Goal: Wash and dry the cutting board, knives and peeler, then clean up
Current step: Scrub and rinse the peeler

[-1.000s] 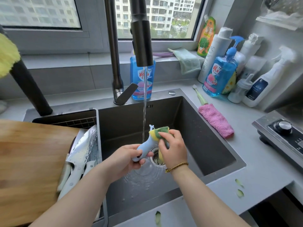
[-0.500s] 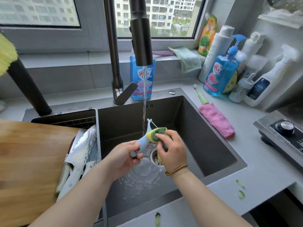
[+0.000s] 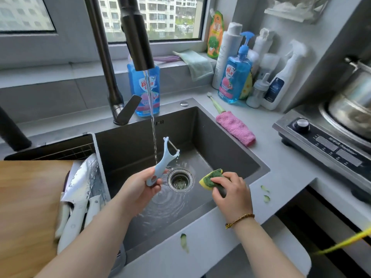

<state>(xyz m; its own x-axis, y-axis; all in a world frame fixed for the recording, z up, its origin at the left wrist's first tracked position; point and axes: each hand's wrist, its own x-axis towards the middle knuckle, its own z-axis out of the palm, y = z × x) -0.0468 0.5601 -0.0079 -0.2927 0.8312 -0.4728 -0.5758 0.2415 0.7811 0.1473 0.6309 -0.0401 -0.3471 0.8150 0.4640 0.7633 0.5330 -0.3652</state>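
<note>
Water (image 3: 153, 137) runs in a thin stream from the tap (image 3: 136, 37) into the sink (image 3: 226, 153), passing just left of the peeler's neck. The left hand (image 3: 138, 189) grips the pale blue peeler (image 3: 163, 157) by the lower end of its handle, fingers curled round it. The peeler stands nearly upright over the basin, blade end up and leaning toward the far right, just left of the drain (image 3: 180, 179). The right hand (image 3: 230, 195) clutches a yellow-and-green sponge (image 3: 210, 178), fingers folded over it, to the right of the drain and apart from the peeler.

In the left compartment the knives (image 3: 80, 189) lie wet, white handles toward the near side, blades pointing far. The board (image 3: 26, 207) lies at the near left, its edge just beside them. A pink cloth (image 3: 235, 128) lies on the counter right of the sink, with bottles (image 3: 233, 77) clustered in the far right corner. Green peel scraps (image 3: 265, 192) lie on the counter by the sink's near right corner, and another on the front rim.
</note>
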